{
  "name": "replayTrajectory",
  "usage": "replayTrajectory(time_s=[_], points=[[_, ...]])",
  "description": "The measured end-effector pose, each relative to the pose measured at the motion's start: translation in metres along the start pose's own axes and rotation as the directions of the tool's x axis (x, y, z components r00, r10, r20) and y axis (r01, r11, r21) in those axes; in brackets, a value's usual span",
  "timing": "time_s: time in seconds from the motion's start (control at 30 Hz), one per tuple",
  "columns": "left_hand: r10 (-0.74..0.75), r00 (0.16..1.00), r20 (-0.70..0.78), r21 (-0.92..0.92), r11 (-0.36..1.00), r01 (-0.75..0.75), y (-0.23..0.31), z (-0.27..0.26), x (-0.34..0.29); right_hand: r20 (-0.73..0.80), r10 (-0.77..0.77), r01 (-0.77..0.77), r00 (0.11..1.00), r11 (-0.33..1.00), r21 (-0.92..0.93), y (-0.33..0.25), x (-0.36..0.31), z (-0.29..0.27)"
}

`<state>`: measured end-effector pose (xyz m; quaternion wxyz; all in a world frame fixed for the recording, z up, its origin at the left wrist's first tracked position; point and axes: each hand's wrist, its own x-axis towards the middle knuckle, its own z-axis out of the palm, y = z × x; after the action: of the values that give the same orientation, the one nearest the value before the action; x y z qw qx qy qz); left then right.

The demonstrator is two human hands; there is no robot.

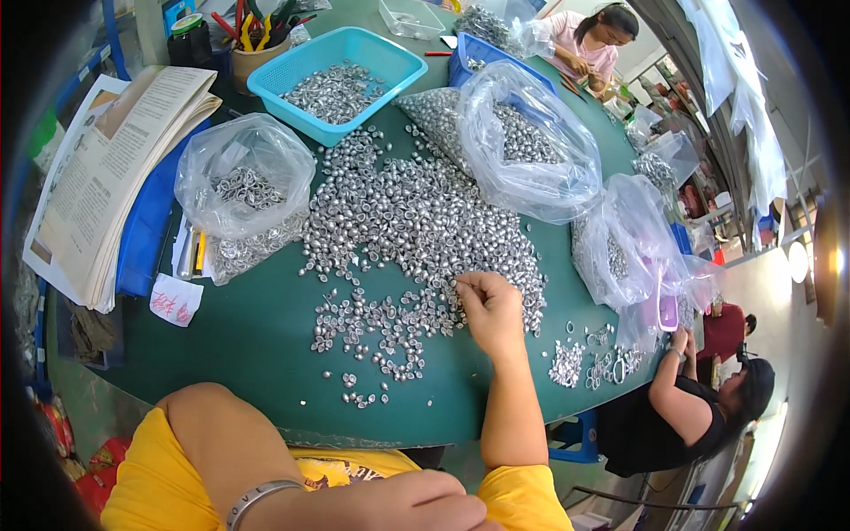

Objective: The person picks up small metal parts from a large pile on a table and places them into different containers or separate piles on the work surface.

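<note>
My right hand [492, 311] reaches over the right part of a wide heap of small silver, teardrop-shaped metal pieces [398, 208]. Its thumb and fingers are pinched together at the heap; whatever is between them is too small or hidden to make out. Closer to me, a thinner scatter of the same pieces [390, 332] lies left of that hand. My left hand [398, 503] is low in the view, above my lap and away from the table, with a silver bangle [262, 500] on the wrist. Its fingers look curled in, and what they hold, if anything, is hidden.
A turquoise basket [341, 44] and clear bags [522, 133] of metal pieces stand behind the heap. Left are another bag [243, 168], papers [124, 159] and a pot of pliers [257, 62]. Small parts [567, 363] lie at right. Other people [682, 407] sit around the table.
</note>
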<state>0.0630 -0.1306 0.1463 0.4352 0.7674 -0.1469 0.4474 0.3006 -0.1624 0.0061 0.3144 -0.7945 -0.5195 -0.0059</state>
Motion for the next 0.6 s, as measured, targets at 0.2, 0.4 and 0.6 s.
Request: replayTrajectory(time_s=[0.2, 0.4, 0.6], points=[[-0.142, 0.813, 0.564, 0.217, 0.976, 0.020, -0.017, -0.015, 0.004, 0.266, 0.219, -0.344, 0.939, 0.614, 0.710, -0.006, -0.005, -0.019], [-0.470, 0.782, 0.409, 0.561, 0.806, 0.191, -0.083, -0.022, -0.078, 0.391, -0.076, -0.392, 0.917, -0.345, 0.853, 0.008, 0.001, -0.015], [-0.532, 0.808, 0.253, 0.549, 0.767, 0.333, -0.115, -0.027, -0.105, 0.185, 0.236, -0.298, 0.954, 0.817, 0.494, -0.009, 0.007, -0.007]])
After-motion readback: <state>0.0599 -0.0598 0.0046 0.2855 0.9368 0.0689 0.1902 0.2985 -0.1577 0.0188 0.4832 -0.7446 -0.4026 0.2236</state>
